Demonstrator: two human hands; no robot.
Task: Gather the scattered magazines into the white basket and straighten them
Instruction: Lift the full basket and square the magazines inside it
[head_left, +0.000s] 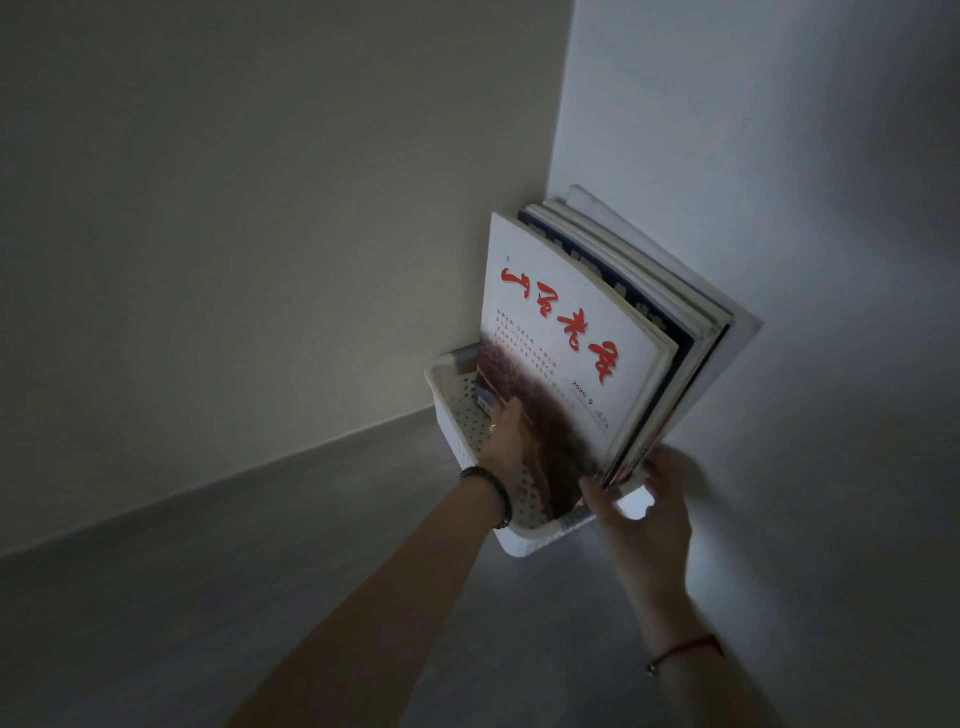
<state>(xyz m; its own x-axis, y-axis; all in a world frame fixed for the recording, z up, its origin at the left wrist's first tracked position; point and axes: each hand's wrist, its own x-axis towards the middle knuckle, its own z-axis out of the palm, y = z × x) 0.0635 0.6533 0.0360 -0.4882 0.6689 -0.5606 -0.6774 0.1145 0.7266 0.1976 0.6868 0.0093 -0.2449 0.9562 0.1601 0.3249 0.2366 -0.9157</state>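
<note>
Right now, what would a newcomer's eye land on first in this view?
First comes the white-covered magazine with bold red brush lettering, at the front of a stack of magazines standing tilted in the white basket in the room's corner. The left hand rests against its lower cover inside the basket, while the right hand pinches the stack's near bottom corner.

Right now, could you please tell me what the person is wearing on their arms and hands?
No sleeves or gloves are in view. The left hand has a dark beaded bracelet at its wrist and what looks like a small ring on one finger. The right hand has a thin red string bracelet at its wrist.
</note>
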